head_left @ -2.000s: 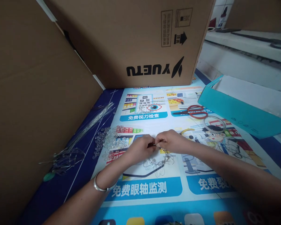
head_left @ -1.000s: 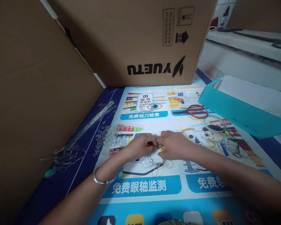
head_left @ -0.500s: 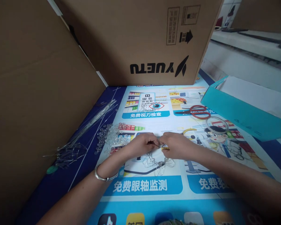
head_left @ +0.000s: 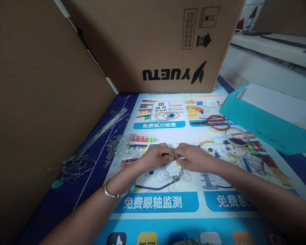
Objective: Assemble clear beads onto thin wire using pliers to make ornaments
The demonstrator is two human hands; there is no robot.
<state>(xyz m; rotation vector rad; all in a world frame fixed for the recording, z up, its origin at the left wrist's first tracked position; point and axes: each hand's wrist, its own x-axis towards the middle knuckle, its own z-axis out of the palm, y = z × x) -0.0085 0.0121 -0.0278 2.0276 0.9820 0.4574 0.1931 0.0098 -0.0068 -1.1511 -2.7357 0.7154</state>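
Fingertips of the left hand (head_left: 158, 157) and the right hand (head_left: 193, 157) are meeting and pinching together on a small wire piece (head_left: 179, 158), too tiny to make out clearly. Both hands are resting over the printed poster (head_left: 155, 204) covering the table, and just below them on that poster is lying a tangle of thin wire loops (head_left: 172, 177). A silver bangle (head_left: 112, 194) is circling the left wrist. On the poster's left part, near the left hand, a heap of clear beads (head_left: 121, 149) is sitting; past the poster's left edge, long clear rods (head_left: 102, 129) are lying fanned out. Toward the poster's far right, red-handled scissors (head_left: 215, 121) are lying beside a teal box (head_left: 257, 126). At the poster's far edge, a cardboard carton (head_left: 155, 44) is standing.
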